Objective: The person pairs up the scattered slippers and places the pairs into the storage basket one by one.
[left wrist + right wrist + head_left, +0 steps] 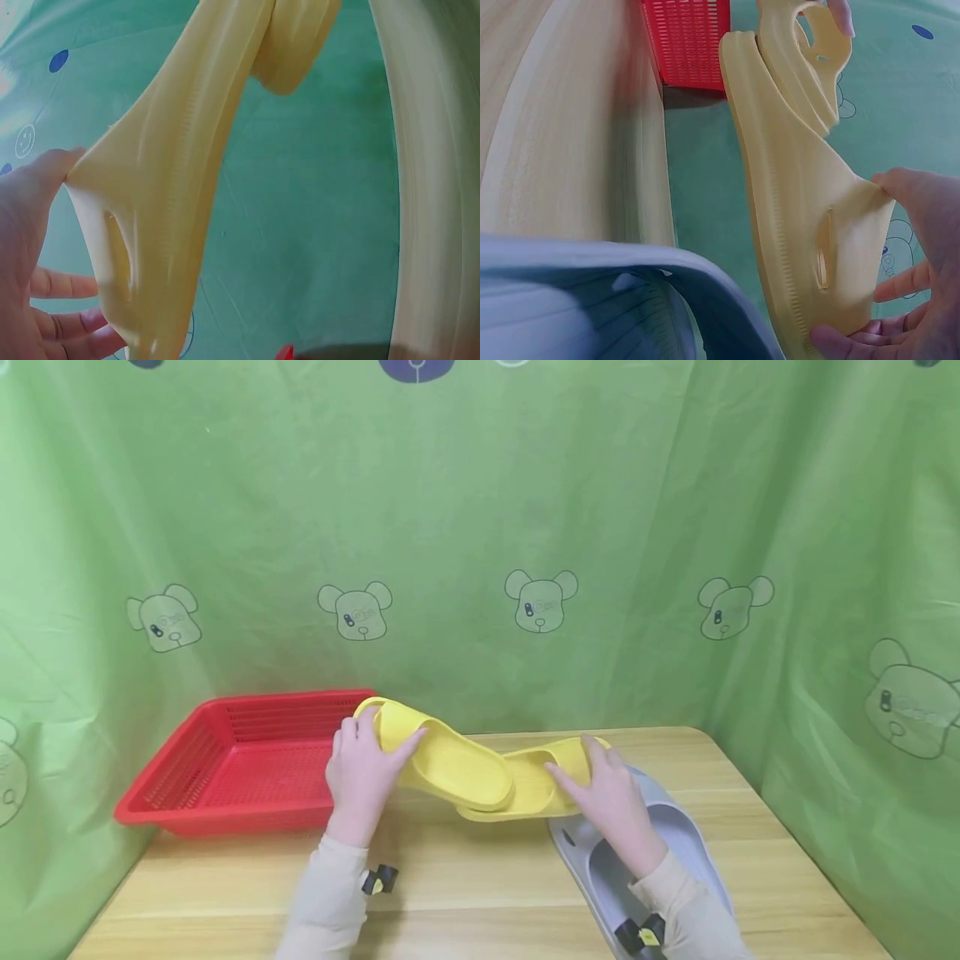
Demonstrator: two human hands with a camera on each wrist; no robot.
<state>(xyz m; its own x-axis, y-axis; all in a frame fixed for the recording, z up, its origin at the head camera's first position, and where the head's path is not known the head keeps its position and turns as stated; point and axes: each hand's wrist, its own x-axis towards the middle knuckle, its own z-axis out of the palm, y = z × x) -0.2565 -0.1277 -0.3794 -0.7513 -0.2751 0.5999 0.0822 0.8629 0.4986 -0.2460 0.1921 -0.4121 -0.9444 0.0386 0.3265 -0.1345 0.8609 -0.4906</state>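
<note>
Both yellow slippers are lifted above the table [487,893], the left hand [362,774] gripping one slipper [442,758] beside the red basket [225,768], the right hand [611,802] gripping the other slipper [536,781]; neither is in the basket yet.

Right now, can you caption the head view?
Left hand and right hand each grip a yellow foam slipper beside a red plastic basket.

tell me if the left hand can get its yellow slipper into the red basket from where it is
Probably yes. The left hand grips a yellow slipper right beside the red basket, whose open top has nothing over it; only the low rim lies between.
</note>
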